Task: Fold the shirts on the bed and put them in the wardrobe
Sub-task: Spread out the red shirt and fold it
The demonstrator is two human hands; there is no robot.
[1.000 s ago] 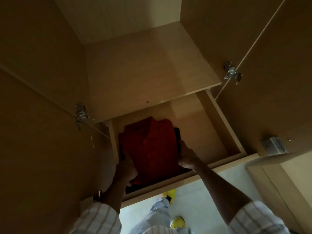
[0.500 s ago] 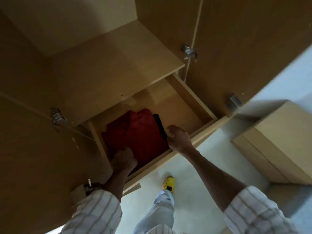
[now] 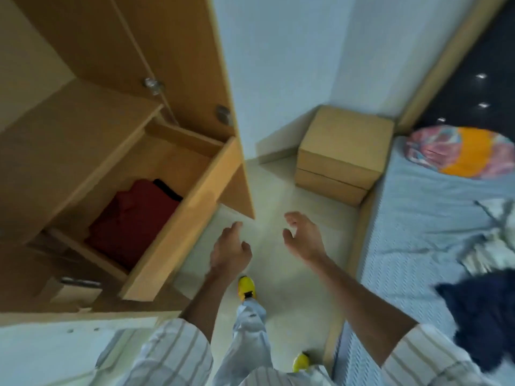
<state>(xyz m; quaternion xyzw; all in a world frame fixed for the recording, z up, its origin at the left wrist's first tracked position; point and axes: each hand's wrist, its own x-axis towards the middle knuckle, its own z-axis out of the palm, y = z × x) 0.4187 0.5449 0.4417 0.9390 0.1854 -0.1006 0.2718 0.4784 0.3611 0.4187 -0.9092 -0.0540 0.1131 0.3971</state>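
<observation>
A folded red shirt (image 3: 133, 218) lies in the pulled-out drawer (image 3: 178, 235) of the wooden wardrobe (image 3: 83, 129), on top of a dark garment whose edge (image 3: 167, 188) shows at its far side. My left hand (image 3: 230, 252) and my right hand (image 3: 302, 240) hang over the floor to the right of the drawer, both holding nothing, fingers loosely apart. On the bed (image 3: 418, 224) at the right lie a dark navy garment (image 3: 479, 316) and a pale crumpled garment (image 3: 498, 238).
A wardrobe door (image 3: 195, 79) stands open beside the drawer. A wooden bedside cabinet (image 3: 340, 154) sits against the wall between wardrobe and bed. A colourful pillow (image 3: 459, 151) lies at the bed's head. My legs and yellow slippers (image 3: 246, 286) are on the pale floor.
Both hands have let go of the red shirt and left the drawer. My view has swung right, away from the wardrobe toward the floor and bed.
</observation>
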